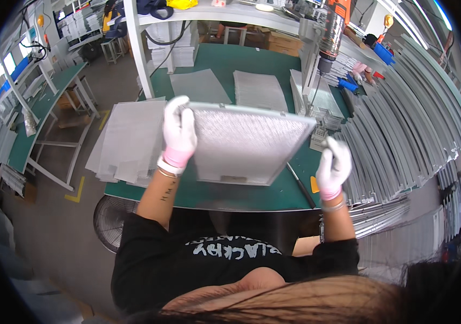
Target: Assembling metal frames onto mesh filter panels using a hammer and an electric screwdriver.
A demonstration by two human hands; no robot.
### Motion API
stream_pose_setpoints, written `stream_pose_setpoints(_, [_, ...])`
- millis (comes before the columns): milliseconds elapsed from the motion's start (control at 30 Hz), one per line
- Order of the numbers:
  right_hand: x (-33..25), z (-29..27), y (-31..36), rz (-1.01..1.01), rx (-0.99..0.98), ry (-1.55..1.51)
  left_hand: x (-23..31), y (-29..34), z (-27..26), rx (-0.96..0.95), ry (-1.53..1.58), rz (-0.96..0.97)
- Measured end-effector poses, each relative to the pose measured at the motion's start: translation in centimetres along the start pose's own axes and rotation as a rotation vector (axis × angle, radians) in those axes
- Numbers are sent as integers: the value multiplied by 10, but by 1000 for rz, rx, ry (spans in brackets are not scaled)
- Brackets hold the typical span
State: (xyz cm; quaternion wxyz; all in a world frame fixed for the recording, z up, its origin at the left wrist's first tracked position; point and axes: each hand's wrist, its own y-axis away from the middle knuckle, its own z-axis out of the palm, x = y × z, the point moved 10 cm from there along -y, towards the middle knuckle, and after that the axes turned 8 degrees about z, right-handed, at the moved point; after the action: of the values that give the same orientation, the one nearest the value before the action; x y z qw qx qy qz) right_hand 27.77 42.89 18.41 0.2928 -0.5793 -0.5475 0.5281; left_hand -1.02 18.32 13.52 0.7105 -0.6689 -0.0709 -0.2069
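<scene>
Hair (316, 302): nearest, 6 o'clock. Left hand (179, 132): grip pinching panel (244, 146) at its 10 o'clock corner. Right hand (334, 166): bent, apart from panel, 3 o'clock; whether it pinches anything, cannot tell. Panel: silvery, framed, tilted above worktop (214, 200), mid-view. Handling, judged: light, stiff-edged, somewhat slippery, face easily dented; best held by opposite edges. Outward: tool (304, 193), 4 o'clock; sheets (132, 135), 9; strips (403, 129), 3.

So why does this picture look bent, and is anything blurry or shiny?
Head view: the fisheye lens bows the long grey strips; head view again: the right hand looks slightly blurred, and the silvery panel in the left hand shows a pale sheen.
</scene>
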Motion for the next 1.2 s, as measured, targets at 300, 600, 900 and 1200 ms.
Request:
stream_pose_setpoints(300, [173, 56, 226, 678, -1013, 844, 149, 7, 180, -1136, -172, 844])
stream_pose_setpoints(600, [106, -15, 138, 729, -784, 83, 106, 67, 204, -1066, -166, 585])
stream_pose_setpoints(900, [1, -86, 4, 463, -320, -193, 98, 60, 193, -584, -284, 287])
stream_pose_setpoints(1200, [-8, -62, 0, 421, -437, 251, 98, 60, 186, -538, -269, 336])
